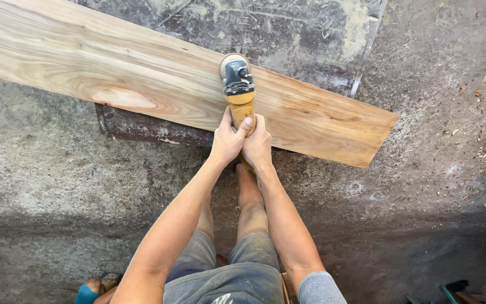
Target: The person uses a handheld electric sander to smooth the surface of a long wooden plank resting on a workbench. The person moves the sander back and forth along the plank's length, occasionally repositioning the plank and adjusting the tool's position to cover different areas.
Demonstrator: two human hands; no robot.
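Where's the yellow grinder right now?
In the head view, the yellow grinder sits center frame on the long wooden plank, gripped at its handle by the left hand and right hand.

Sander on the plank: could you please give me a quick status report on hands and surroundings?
Left hand and right hand both clamped on yellow sander. Sander head sits on wooden plank. Plank lies across dusty metal bench. Nothing obstructing.

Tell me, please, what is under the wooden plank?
Under the wooden plank lies a dark, dusty metal plate, with its rusty edge showing below. How the plate supports the plank is covered.
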